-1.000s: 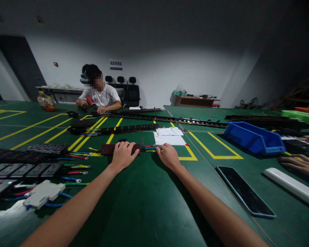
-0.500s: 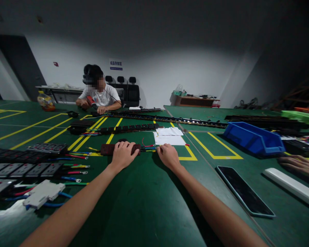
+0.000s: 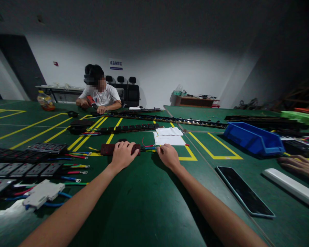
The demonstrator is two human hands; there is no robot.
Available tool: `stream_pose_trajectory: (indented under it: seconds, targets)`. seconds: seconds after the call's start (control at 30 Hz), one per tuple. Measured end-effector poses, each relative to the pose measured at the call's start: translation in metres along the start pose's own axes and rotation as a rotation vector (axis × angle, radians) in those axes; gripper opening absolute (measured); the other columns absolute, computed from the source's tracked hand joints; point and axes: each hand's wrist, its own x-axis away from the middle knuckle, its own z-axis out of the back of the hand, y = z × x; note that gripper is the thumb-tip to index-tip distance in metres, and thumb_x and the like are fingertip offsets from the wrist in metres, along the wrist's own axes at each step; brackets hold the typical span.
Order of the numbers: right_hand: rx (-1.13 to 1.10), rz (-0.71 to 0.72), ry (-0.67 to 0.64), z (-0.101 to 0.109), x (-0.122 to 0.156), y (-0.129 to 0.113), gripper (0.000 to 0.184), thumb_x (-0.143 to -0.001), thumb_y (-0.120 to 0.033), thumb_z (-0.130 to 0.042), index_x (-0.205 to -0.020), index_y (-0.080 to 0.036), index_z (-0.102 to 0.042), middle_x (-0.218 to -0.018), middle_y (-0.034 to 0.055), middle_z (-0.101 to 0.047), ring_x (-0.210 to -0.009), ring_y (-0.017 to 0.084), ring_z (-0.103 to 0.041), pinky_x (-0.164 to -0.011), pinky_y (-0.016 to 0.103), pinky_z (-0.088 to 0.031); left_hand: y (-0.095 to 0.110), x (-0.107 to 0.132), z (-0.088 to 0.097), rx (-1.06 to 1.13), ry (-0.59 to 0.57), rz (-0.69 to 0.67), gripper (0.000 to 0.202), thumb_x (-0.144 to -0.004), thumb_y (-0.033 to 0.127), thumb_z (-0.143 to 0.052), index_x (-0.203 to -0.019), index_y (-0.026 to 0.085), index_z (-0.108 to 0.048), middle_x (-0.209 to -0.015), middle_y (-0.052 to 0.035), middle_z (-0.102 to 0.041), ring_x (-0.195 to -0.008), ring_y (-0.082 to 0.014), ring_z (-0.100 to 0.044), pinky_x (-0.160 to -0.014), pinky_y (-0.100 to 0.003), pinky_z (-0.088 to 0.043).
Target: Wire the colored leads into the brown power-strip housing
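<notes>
My left hand (image 3: 123, 155) lies over a dark reddish socket module (image 3: 107, 149) on the green table (image 3: 144, 199), its fingers curled around the module's right end. My right hand (image 3: 168, 155) is closed just to the right of it, pinching the coloured wires (image 3: 149, 148) that come out of the module. Red, blue, green and yellow wire ends show between the two hands.
Rows of dark socket modules with coloured leads (image 3: 28, 164) and a white part (image 3: 42, 194) lie at left. White paper (image 3: 170, 137), a blue bin (image 3: 254, 139), a phone (image 3: 244, 190) and a white bar (image 3: 290, 187) lie to the right. Another person's hand (image 3: 298, 164) rests far right; a seated person (image 3: 99, 94) works at the back.
</notes>
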Motion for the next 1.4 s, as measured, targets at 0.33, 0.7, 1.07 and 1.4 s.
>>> stream_pose_trajectory:
  seconds: [0.33, 0.7, 1.07, 1.4]
  targets:
    - [-0.083, 0.055, -0.039, -0.0012, 0.0004, 0.0011, 0.033, -0.102, -0.034, -0.053, -0.076, -0.020, -0.066, -0.081, 0.0046, -0.067, -0.080, 0.017, -0.058, -0.071, 0.029, -0.035, -0.0016, 0.0001, -0.0030, -0.002, 0.014, -0.002, 0.045, -0.102, 0.052, -0.044, -0.123, 0.021, -0.069, -0.109, -0.0130, -0.071, -0.104, -0.0322, -0.060, -0.098, -0.049, -0.039]
    - [-0.053, 0.034, -0.033, -0.0011, -0.0004, 0.0006, 0.034, -0.103, -0.034, -0.050, -0.077, -0.021, -0.066, -0.083, 0.0045, -0.067, -0.080, 0.017, -0.058, -0.070, 0.029, -0.034, 0.0006, 0.0007, 0.0003, -0.001, 0.015, -0.002, 0.044, -0.101, 0.051, -0.045, -0.122, 0.021, -0.070, -0.111, -0.0143, -0.071, -0.105, -0.0334, -0.060, -0.099, -0.051, -0.039]
    - [-0.047, -0.016, 0.002, -0.0029, -0.0016, 0.0003, 0.026, -0.104, -0.034, -0.051, -0.103, -0.020, -0.072, -0.099, 0.0086, -0.069, -0.095, 0.021, -0.060, -0.081, 0.031, -0.039, -0.0005, -0.0006, 0.0000, -0.019, 0.000, -0.008, 0.046, -0.102, 0.051, -0.044, -0.123, 0.020, -0.069, -0.110, -0.0138, -0.071, -0.105, -0.0327, -0.061, -0.099, -0.050, -0.039]
    - [-0.057, 0.062, 0.028, 0.0003, -0.0006, -0.0002, 0.026, -0.103, -0.030, -0.050, -0.086, -0.020, -0.067, -0.089, 0.0069, -0.067, -0.088, 0.020, -0.058, -0.079, 0.030, -0.038, -0.0005, -0.0006, 0.0002, -0.017, 0.001, -0.013, 0.045, -0.102, 0.051, -0.045, -0.122, 0.019, -0.070, -0.110, -0.0137, -0.071, -0.105, -0.0327, -0.061, -0.099, -0.050, -0.040]
